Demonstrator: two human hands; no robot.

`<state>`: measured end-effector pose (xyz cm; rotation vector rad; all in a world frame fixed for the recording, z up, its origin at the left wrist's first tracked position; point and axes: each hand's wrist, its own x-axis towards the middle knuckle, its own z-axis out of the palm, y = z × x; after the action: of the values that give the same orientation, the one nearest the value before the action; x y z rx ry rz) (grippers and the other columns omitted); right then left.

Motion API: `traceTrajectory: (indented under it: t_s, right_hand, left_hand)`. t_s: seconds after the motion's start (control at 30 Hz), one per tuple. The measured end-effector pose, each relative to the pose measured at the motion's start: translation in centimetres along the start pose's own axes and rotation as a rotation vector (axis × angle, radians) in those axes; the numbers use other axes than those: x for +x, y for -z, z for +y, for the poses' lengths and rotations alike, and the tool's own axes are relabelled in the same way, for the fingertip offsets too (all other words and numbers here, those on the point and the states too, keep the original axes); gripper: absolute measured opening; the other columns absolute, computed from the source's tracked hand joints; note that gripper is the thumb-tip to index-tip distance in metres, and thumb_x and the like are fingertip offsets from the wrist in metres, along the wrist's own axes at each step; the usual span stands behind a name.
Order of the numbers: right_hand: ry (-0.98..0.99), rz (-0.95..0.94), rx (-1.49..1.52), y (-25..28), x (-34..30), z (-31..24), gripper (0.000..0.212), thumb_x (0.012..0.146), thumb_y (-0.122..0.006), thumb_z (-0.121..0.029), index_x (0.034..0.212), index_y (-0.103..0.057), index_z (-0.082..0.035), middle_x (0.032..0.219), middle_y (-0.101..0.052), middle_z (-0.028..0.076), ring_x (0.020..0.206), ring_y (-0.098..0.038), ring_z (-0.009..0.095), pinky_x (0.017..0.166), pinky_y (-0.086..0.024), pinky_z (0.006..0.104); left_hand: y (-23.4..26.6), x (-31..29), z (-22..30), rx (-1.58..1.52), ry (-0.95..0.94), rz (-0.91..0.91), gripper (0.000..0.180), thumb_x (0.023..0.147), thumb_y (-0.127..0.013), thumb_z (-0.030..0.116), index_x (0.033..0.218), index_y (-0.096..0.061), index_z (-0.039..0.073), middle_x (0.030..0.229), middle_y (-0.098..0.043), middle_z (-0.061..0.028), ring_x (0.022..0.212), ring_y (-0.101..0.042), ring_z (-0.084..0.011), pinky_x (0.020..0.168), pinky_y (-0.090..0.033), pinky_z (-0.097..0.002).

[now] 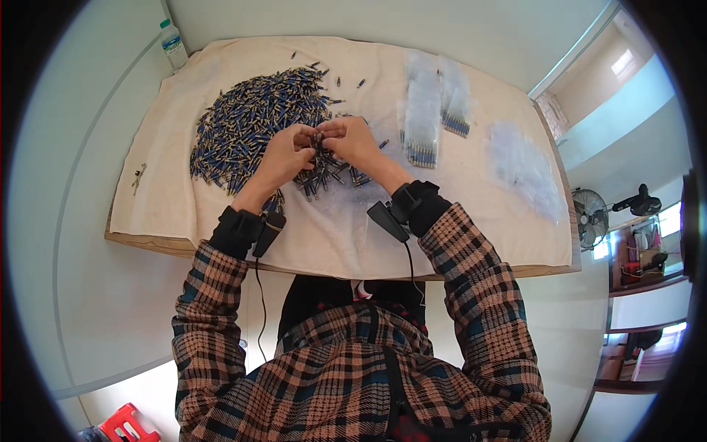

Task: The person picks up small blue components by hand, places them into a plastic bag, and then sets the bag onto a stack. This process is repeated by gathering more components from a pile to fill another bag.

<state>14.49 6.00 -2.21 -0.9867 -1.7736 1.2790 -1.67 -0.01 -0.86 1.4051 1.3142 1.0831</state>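
Observation:
A large heap of small cylindrical pieces, dark blue with brass-coloured ends (247, 121), covers the left half of the cloth-covered table. At the heap's right edge my left hand (289, 156) and my right hand (353, 144) meet, fingers bent and pinched together. Between their fingertips is a small cluster of dark pieces (317, 141); single pieces there are too small to make out. More loose pieces (317, 180) lie just under and beside my hands, some hidden by them. Both wrists carry black straps with a small dark device.
Clear plastic bags holding rows of pieces (421, 121) lie right of my hands, with another bag (455, 96) beside them. Further right is a stack of flat clear bags (523, 169). A bottle (173, 46) stands back left; small metal items (138, 177) lie near the left edge.

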Motion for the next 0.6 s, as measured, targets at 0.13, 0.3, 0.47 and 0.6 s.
traceTrajectory:
  t_s: [0.13, 0.3, 0.47, 0.6]
  right_hand:
    - [0.036, 0.054, -0.019, 2.0, 1.1, 1.3, 0.035, 0.074, -0.068, -0.004, 0.108, -0.065, 0.002, 0.087, -0.069, 0.009, 0.075, -0.064, 0.016, 0.058, -0.051, 0.0262]
    - [0.104, -0.056, -0.533, 3.9, 1.7, 2.0, 0.034, 0.070, -0.076, -0.014, 0.100, -0.068, 0.001, 0.079, -0.068, 0.008, 0.072, -0.063, 0.014, 0.062, -0.051, 0.0289]
    - [0.097, -0.208, -0.677, 2.0, 1.2, -0.1, 0.032, 0.066, -0.078, -0.017, 0.090, -0.068, 0.001, 0.075, -0.066, 0.012, 0.071, -0.064, 0.018, 0.066, -0.051, 0.0329]
    - [0.325, -0.068, -0.564, 1.6, -0.7, 0.9, 0.028, 0.065, -0.077, -0.015, 0.084, -0.068, 0.002, 0.076, -0.066, 0.016, 0.073, -0.065, 0.030, 0.069, -0.052, 0.0373]
  left_hand:
    - [0.9, 0.8, -0.2, 0.156, -0.025, -0.002, 0.038, 0.081, -0.063, 0.003, 0.118, -0.053, 0.000, 0.098, -0.058, -0.0120, 0.079, -0.061, -0.0180, 0.064, -0.052, -0.0286]
    - [0.5, 0.7, -0.2, 0.733, -0.229, 0.130, 0.039, 0.076, -0.070, 0.013, 0.111, -0.058, 0.002, 0.095, -0.057, -0.0143, 0.087, -0.059, -0.0276, 0.074, -0.049, -0.0359]
    - [0.3, 0.3, -1.3, 0.717, -0.277, 0.092, 0.037, 0.072, -0.075, 0.016, 0.105, -0.060, 0.005, 0.094, -0.056, -0.0141, 0.087, -0.057, -0.0321, 0.076, -0.047, -0.0382]
    - [-0.7, 0.0, -1.1, 0.688, -0.334, 0.052, 0.031, 0.071, -0.075, 0.013, 0.098, -0.060, 0.007, 0.092, -0.056, -0.0132, 0.086, -0.057, -0.0326, 0.073, -0.047, -0.0387]
